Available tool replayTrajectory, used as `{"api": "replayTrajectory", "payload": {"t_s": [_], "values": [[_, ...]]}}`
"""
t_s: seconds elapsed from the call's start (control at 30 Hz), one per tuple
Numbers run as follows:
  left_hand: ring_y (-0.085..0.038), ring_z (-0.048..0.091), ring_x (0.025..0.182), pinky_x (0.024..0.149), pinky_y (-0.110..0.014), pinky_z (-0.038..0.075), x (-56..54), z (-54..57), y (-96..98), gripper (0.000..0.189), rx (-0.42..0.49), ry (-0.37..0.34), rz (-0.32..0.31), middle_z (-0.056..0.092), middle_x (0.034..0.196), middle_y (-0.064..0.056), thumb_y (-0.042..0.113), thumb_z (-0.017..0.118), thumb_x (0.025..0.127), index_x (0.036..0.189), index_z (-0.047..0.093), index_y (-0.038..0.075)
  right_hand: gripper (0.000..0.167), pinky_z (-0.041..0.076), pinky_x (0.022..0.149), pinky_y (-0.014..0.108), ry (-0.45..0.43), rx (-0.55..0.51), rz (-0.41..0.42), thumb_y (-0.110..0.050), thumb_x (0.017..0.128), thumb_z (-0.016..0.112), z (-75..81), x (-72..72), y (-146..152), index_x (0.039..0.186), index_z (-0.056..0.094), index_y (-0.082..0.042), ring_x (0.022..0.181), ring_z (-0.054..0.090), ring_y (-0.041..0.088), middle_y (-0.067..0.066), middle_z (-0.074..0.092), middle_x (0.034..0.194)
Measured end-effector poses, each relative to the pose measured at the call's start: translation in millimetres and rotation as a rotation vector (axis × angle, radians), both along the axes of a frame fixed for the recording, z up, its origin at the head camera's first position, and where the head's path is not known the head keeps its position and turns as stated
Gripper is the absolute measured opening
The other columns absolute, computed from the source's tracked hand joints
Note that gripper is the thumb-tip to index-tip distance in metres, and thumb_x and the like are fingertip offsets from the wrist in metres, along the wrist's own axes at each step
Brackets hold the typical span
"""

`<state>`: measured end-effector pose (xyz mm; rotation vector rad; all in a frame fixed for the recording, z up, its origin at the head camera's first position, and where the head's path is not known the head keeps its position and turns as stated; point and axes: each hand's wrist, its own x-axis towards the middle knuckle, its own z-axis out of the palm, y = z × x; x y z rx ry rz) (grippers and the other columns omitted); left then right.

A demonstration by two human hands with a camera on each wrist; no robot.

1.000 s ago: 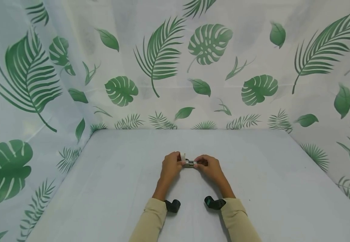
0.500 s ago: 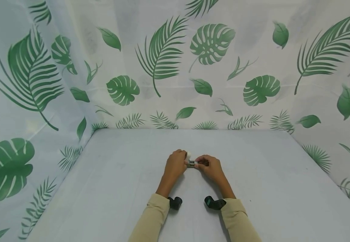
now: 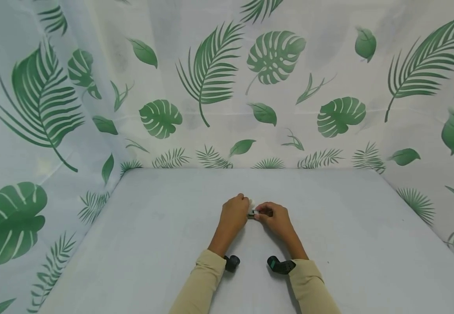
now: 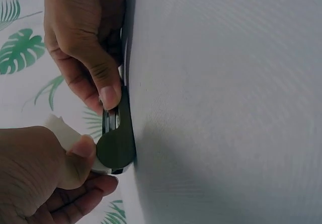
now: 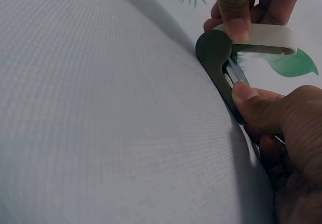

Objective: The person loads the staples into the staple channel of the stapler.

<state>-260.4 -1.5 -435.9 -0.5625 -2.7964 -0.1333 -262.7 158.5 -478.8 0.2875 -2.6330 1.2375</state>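
Note:
A small stapler point(image 3: 252, 216) sits on the white tabletop between the two hands. In the left wrist view its dark green base point(image 4: 116, 148) has a rounded end, and its white top cover point(image 4: 63, 132) is swung up. The right wrist view shows the metal staple rail point(image 5: 238, 72) bare beneath that cover. My left hand point(image 3: 235, 212) pinches the stapler at its rounded hinge end, thumb on its side. At the opposite end my right hand point(image 3: 276, 216) pinches the base and rail between thumb and fingers, hiding the tip.
The white-covered table point(image 3: 140, 244) stretches around both hands. A white curtain point(image 3: 219, 126) printed with green leaves stands along its back and sides. Each wrist carries a black camera mount, such as the right one point(image 3: 279, 265).
My left hand has shifted right along the stapler and now covers more of it, and the white cover has moved right too. The right hand keeps its grip almost in place.

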Motion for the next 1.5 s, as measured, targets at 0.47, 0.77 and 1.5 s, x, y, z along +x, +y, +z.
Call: {"api": "replayTrajectory", "payload": {"t_s": [0.47, 0.77, 1.5], "values": [[-0.010, 0.060, 0.074, 0.067, -0.024, 0.050, -3.1, -7.1, -8.4, 0.025, 0.186, -0.076, 0.009, 0.062, 0.089, 0.002, 0.025, 0.078, 0.083, 0.102, 0.076, 0.010, 0.021, 0.053, 0.072, 0.028, -0.017, -0.032, -0.003, -0.008, 0.079, 0.080, 0.8, -1.7, -3, 0.096, 0.071, 0.000, 0.081, 0.070, 0.022, 0.014, 0.073, 0.093], [-0.016, 0.064, 0.085, 0.076, -0.027, 0.052, -7.5, -26.7, -26.8, 0.021, 0.775, -0.285, -0.046, 0.068, 0.093, -0.006, 0.014, 0.075, 0.085, 0.104, 0.074, 0.005, 0.028, 0.052, 0.076, 0.033, -0.109, -0.001, 0.073, -0.020, 0.088, 0.073, 4.8, -1.3, 5, 0.107, 0.067, 0.000, 0.084, 0.066, 0.019, 0.013, 0.071, 0.097], [-0.019, 0.069, 0.085, 0.073, -0.027, 0.053, -8.0, -31.3, -28.2, 0.021, 0.880, -0.342, -0.043, 0.075, 0.097, -0.010, 0.014, 0.076, 0.085, 0.103, 0.073, 0.004, 0.023, 0.044, 0.067, 0.026, 0.020, -0.071, 0.066, -0.022, 0.099, 0.057, 7.1, -0.9, 2, 0.103, 0.069, -0.002, 0.075, 0.058, 0.012, 0.011, 0.071, 0.092]]}}
